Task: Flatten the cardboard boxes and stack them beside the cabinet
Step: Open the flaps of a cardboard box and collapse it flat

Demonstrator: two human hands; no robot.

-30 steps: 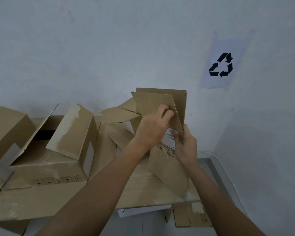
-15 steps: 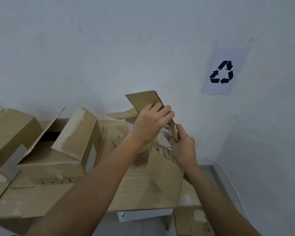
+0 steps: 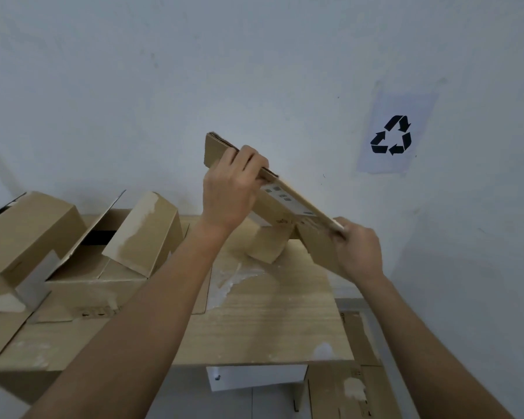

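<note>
Both hands are up on 1 flattened box, held in the air above the right end of the table and tilted, high end to the left, low end to the right. The left hand is clamped over the upper edge, fingers curled across the top. The right hand grips the lower right end, closed around the edge. A white label shows on the face of the box, and loose flaps hang under it just above the tabletop.

On the left of the table sit 2 more boxes: an open box with its flaps up, and just beside it at the far left a closed box. More flat cardboard lies on the floor off the table's right end. Up on the wall, a sheet with a recycling sign is stuck to the right of the raised box.
</note>
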